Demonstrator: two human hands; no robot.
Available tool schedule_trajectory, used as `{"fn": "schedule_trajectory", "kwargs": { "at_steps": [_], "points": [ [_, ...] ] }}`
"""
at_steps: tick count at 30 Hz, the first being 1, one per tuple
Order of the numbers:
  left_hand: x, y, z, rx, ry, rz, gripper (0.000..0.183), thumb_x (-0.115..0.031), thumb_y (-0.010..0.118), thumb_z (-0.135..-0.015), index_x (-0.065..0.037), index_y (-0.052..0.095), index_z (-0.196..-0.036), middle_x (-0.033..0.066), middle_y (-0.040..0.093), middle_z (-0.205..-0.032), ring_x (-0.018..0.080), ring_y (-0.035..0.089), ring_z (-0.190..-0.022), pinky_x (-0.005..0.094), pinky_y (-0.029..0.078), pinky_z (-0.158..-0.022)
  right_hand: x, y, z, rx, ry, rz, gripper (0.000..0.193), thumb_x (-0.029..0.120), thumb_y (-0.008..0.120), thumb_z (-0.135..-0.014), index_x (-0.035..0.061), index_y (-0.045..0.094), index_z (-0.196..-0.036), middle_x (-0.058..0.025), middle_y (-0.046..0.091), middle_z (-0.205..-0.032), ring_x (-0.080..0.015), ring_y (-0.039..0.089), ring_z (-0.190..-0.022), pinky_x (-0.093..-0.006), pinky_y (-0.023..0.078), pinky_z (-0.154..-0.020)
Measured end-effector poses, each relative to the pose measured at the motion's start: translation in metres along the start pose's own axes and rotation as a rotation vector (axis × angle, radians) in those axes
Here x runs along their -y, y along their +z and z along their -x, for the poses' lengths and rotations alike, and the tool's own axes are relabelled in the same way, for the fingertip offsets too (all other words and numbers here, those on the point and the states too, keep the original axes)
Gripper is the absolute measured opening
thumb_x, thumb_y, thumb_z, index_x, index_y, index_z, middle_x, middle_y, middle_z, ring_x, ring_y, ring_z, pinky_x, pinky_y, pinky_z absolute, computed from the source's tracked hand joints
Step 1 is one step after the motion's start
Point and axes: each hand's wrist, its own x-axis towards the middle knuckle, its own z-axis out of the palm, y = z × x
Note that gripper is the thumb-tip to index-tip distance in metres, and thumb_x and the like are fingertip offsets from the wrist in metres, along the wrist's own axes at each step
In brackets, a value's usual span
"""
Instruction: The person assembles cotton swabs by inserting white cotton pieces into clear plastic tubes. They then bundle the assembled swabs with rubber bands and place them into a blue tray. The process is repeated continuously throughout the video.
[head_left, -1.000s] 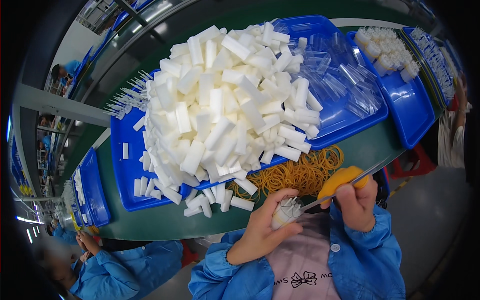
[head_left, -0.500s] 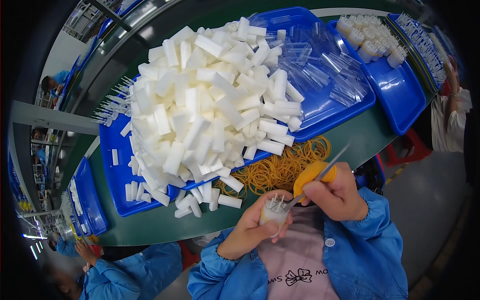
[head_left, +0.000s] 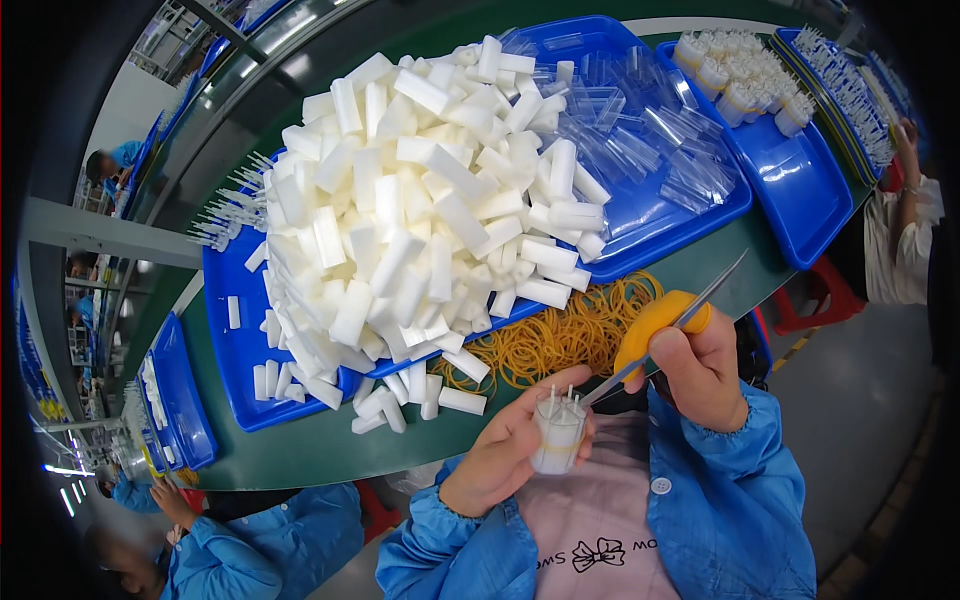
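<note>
My left hand (head_left: 505, 450) grips a small cylindrical bundle (head_left: 560, 440), white, with a clear wrap and a yellow rubber band round its middle. Several thin white rods stand up from its top. In my right hand (head_left: 700, 372) is a slim, pointed metal tool that looks like tweezers (head_left: 712, 287), slanting down to the left. Its lower end meets the bundle's upper rim; whether it goes inside cannot be made out. A yellow cover (head_left: 655, 325) sits over a finger of that hand. Beyond both hands lies a heap of yellow rubber bands (head_left: 560, 335).
A big mound of white foam blocks (head_left: 400, 200) fills a blue tray (head_left: 235, 340), some spilling onto the green table (head_left: 290, 455). Clear plastic sleeves (head_left: 640, 130) lie in another tray. Finished-looking bundles (head_left: 745, 80) stand far right. Co-workers sit on both sides.
My right hand has moved up and to the right with the tweezers. The bundle has turned more upright in my left hand, showing more of its side and band.
</note>
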Motion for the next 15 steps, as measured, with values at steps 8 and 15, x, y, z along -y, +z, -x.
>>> {"fn": "schedule_trajectory", "kwargs": {
  "at_steps": [8, 15],
  "points": [
    [0.0005, 0.0017, -0.0007, 0.036, -0.006, 0.078, 0.078, -0.058, 0.049, -0.086, -0.002, 0.029, -0.137, 0.0133, 0.054, -0.106, 0.0203, 0.057, -0.088, 0.0307, 0.049, -0.070, -0.0032, 0.0009, -0.0024, 0.052, 0.057, 0.004, 0.022, 0.016, 0.050, -0.095, -0.0037, 0.058, -0.091, -0.0073, 0.061, -0.077, -0.0082, 0.059, -0.060, -0.0198, 0.049, -0.053],
    [0.0027, -0.0013, -0.0001, 0.045, -0.035, -0.020, 0.071, -0.057, 0.048, -0.088, -0.005, 0.032, -0.133, 0.0115, 0.054, -0.103, 0.0168, 0.055, -0.083, 0.0269, 0.046, -0.064, -0.0041, 0.0003, -0.0032, 0.093, 0.150, -0.049, 0.022, 0.018, 0.049, -0.095, -0.0028, 0.057, -0.093, -0.0074, 0.062, -0.078, -0.0069, 0.058, -0.060, -0.0192, 0.049, -0.053]
  ]
}}
